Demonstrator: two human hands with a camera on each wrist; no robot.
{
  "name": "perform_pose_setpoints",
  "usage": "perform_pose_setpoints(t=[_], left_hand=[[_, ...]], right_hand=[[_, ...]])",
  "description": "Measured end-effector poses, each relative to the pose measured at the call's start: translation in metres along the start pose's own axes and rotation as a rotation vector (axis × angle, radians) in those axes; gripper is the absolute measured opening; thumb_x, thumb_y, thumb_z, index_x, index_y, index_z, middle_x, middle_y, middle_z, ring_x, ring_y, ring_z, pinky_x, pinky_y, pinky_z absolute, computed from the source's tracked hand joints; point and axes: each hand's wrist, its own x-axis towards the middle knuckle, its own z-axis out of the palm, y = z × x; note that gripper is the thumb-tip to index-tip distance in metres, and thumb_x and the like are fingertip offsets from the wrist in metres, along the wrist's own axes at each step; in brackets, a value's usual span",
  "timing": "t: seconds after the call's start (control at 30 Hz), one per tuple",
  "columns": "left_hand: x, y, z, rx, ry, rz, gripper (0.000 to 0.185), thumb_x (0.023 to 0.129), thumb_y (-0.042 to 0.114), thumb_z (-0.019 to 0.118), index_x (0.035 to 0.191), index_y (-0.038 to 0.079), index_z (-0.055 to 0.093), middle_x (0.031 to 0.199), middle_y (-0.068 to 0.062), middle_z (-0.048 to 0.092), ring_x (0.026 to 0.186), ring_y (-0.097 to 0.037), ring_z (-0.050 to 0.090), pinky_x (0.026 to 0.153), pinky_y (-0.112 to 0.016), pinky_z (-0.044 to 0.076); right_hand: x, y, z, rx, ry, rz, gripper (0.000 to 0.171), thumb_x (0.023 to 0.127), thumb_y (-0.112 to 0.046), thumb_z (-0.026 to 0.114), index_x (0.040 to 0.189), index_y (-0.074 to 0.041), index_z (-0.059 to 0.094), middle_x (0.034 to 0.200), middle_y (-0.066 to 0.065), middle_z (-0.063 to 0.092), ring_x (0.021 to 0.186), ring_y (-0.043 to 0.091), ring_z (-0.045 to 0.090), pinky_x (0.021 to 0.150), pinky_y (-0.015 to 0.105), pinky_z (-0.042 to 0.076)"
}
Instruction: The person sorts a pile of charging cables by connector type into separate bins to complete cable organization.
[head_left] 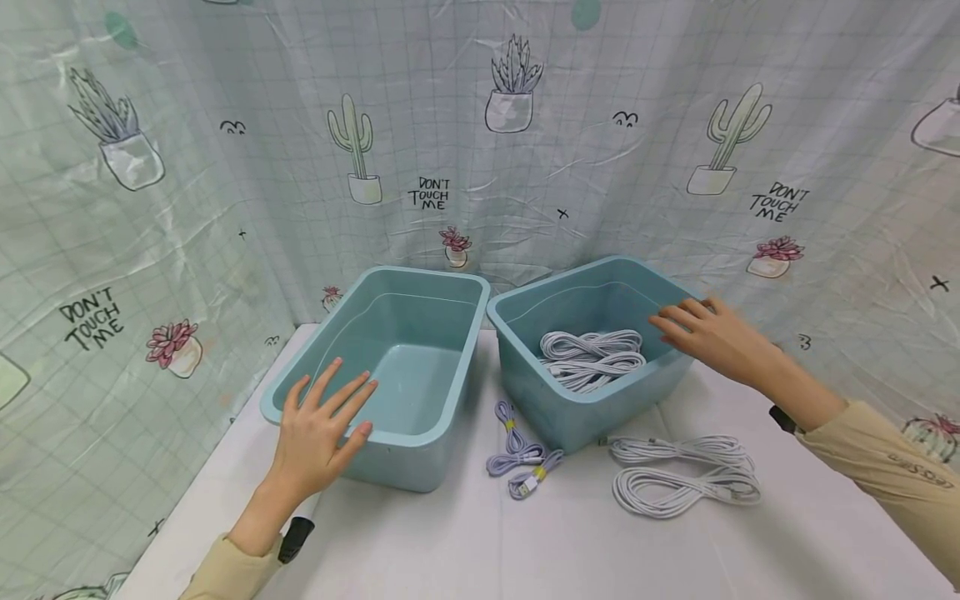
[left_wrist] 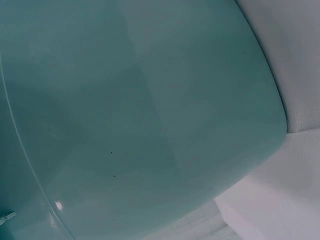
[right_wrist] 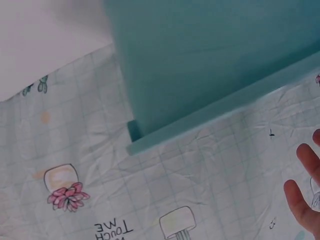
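Note:
My left hand [head_left: 311, 437] is spread, fingers apart, over the front left rim of the left blue-green bin [head_left: 422, 438], which has nothing in it. That bin's side wall [left_wrist: 165, 120] fills most of the left wrist view. At the right rim of the other blue-green bin [head_left: 588, 397] is my right hand [head_left: 705, 335], its fingers reaching over the edge and holding nothing. Several coiled white cables [head_left: 592, 360] lie inside this bin. In the right wrist view, the fingertips [right_wrist: 296, 197] show at the right edge, apart from the bin's rim [right_wrist: 225, 106].
Between and before the bins lie small lavender cables [head_left: 517, 457] with yellow ties, one showing a USB plug. Coiled white cables [head_left: 686, 477] lie on the white table [head_left: 540, 554] at front right. A printed cactus curtain [head_left: 555, 192] hangs behind and at the sides.

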Motion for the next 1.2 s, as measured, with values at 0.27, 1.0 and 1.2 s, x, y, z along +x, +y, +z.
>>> perform_pose_setpoints(t=[0.27, 1.0, 1.2], left_hand=[[0.0, -0.001, 0.002, -0.009, 0.016, 0.005, 0.06, 0.093, 0.052, 0.02, 0.12, 0.014, 0.057, 0.121, -0.008, 0.059, 0.129, -0.031, 0.034, 0.092, -0.063, 0.026], [0.0, -0.001, 0.002, -0.013, 0.005, 0.001, 0.06, 0.093, 0.053, 0.02, 0.121, 0.014, 0.056, 0.121, -0.008, 0.059, 0.128, -0.033, 0.035, 0.093, -0.063, 0.025], [0.0, -0.002, 0.002, -0.01, 0.001, 0.0, 0.06, 0.093, 0.053, 0.019, 0.121, 0.015, 0.056, 0.121, -0.008, 0.059, 0.128, -0.033, 0.036, 0.094, -0.063, 0.025]], right_hand=[[-0.026, -0.015, -0.006, -0.01, 0.039, 0.007, 0.057, 0.098, -0.037, 0.008, 0.105, -0.007, 0.057, 0.096, 0.009, 0.059, 0.082, 0.026, 0.054, 0.06, 0.04, 0.045], [-0.07, -0.068, 0.0, 0.056, 0.032, 0.019, 0.054, 0.098, -0.039, 0.012, 0.097, -0.013, 0.059, 0.09, 0.003, 0.06, 0.08, 0.019, 0.055, 0.063, 0.036, 0.043], [-0.081, -0.084, 0.006, 0.092, -0.007, 0.02, 0.055, 0.098, -0.04, 0.011, 0.097, -0.014, 0.059, 0.091, 0.002, 0.06, 0.083, 0.018, 0.053, 0.066, 0.036, 0.043]])
